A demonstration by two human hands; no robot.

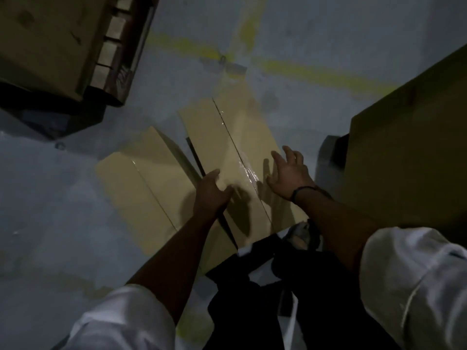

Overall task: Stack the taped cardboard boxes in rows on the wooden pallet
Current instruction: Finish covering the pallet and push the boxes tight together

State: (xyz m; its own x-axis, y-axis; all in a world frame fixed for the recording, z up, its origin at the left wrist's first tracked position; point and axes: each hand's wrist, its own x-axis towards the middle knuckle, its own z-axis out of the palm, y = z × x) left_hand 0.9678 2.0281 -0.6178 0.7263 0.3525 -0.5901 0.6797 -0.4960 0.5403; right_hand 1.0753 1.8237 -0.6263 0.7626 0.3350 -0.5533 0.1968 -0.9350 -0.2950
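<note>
Beyond both hands we see the grey floor (pixel 328 34), crossed by yellow lines. A big carton (pixel 409 160) stands just right of the right hand (pixel 288 175). The wooden pallet (pixel 115 49), already bearing a loaded box (pixel 43 39), sits well ahead and left of the left hand (pixel 211 195).

The taped box (pixel 227 127) lies on the floor directly under both hands, not yet on the pallet. A second box (pixel 141 178) rests just left of the left hand.

We judge the hands straddle the glossy tape seam (pixel 242 160) to take the box by opposite sides for a level lift. The left hand sits at the box's left edge, thumb on top. Its fingers are hidden, so we cannot tell whether it grips. The right hand hovers with spread fingers, holding nothing, a dark band (pixel 302 190) at its wrist.
</note>
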